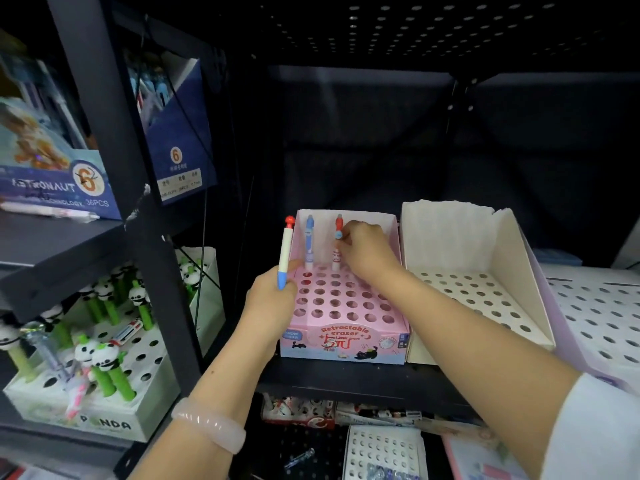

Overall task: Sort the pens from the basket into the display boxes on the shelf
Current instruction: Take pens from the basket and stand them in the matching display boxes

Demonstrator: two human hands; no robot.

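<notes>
Pale pink and glassy, a bangle [211,424] circles the left wrist nearest the camera, and a white sleeve [595,431] covers the right upper arm at the lower right edge. Beyond them, the left hand [273,296] rests against the left front of a pink cardboard display box printed "Retractable eraser" [346,337], its fingers curled round a white pen with a blue tip and a red knob on top [285,252], held upright just outside the box's left wall. That box stands on a dark metal shelf [346,379], and its top panel is a grid of round holes. Further in, the right hand [367,251] reaches over the grid, its fingers pinching a red-topped pen with a white lower barrel [337,244] that stands upright in the back row; whether its tip is fully seated in a hole is hard to tell from this angle. Just left of it, a blue-topped pen [310,242] stands in the same row, apart from both hands. Beside the pink box on the right sits a white cardboard display box with a perforated panel [485,258]. On the neighbouring shelf unit to the left, a white box marked "PANDA" [104,424] holds green pens with panda heads [107,368], and above it stands a blue box marked "ASTRONAUT" [65,188].
</notes>
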